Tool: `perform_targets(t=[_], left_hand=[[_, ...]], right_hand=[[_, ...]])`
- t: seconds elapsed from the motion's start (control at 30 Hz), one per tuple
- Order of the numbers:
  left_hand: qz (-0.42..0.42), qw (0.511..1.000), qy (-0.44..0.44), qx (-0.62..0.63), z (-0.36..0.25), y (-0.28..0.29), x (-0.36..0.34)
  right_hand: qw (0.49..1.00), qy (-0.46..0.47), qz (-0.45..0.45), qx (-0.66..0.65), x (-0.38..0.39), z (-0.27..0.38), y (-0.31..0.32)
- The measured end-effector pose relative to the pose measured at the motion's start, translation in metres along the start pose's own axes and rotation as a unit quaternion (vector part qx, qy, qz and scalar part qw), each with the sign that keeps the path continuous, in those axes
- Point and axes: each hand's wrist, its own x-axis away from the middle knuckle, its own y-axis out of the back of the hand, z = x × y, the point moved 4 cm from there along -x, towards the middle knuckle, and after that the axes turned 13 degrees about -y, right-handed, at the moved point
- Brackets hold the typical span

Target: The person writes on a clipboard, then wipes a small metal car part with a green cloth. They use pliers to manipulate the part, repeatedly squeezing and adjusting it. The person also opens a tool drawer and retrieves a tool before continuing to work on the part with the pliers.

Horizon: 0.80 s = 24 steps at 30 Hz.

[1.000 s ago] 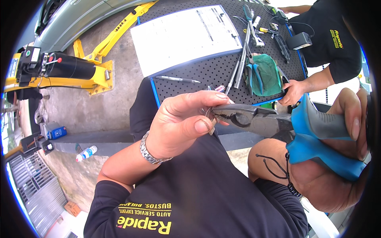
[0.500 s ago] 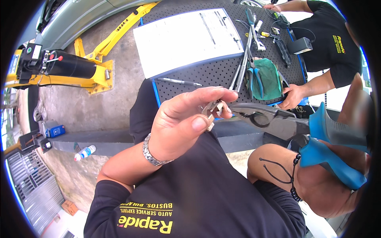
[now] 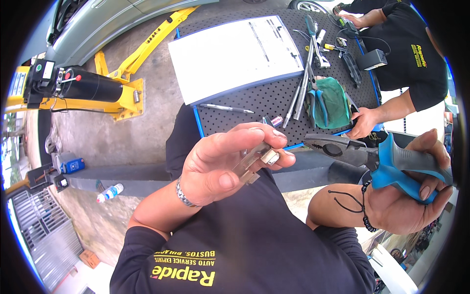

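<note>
My left hand (image 3: 208, 164) is raised in front of my chest, its thumb and fingers closed round a small clear and whitish part with metal bits (image 3: 269, 156). What exactly the part is, I cannot make out; the fingers cover some of it. To the right, my right hand (image 3: 404, 213) grips pliers (image 3: 362, 156) with blue and grey handles. Their dark metal jaws point left toward the left fingertips, with a small gap between. Behind the left fingers a small pinkish, shiny object (image 3: 276, 120) shows on the table edge.
A perforated dark table (image 3: 220, 126) carries a white sheet (image 3: 230, 59), a pen (image 3: 227, 108), long metal tools (image 3: 304, 88), a green cloth (image 3: 337, 104) and other blue-handled pliers (image 3: 320, 109). A co-worker's hand (image 3: 363, 122) rests at its right edge. A yellow lift (image 3: 129, 100) stands left.
The pliers' jaws have come away from the left fingertips, and their handles are closer together. My left hand has turned and lowered slightly, showing more of the small part.
</note>
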Motion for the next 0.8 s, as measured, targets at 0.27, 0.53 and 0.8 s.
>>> perform_targets(t=[0.27, 0.53, 0.8], left_hand=[[0.006, 0.999, 0.010, -0.037, -0.001, 0.001, -0.001], [0.035, 0.974, -0.022, -0.224, -0.004, -0.007, -0.008], [0.005, 0.975, -0.051, -0.216, 0.000, -0.017, -0.007]], right_hand=[[0.996, 0.048, -0.075, 0.027, 0.000, 0.007, -0.001], [0.993, -0.031, 0.010, -0.110, 0.000, -0.002, -0.009], [0.995, -0.077, 0.007, -0.071, 0.003, -0.004, -0.013]])
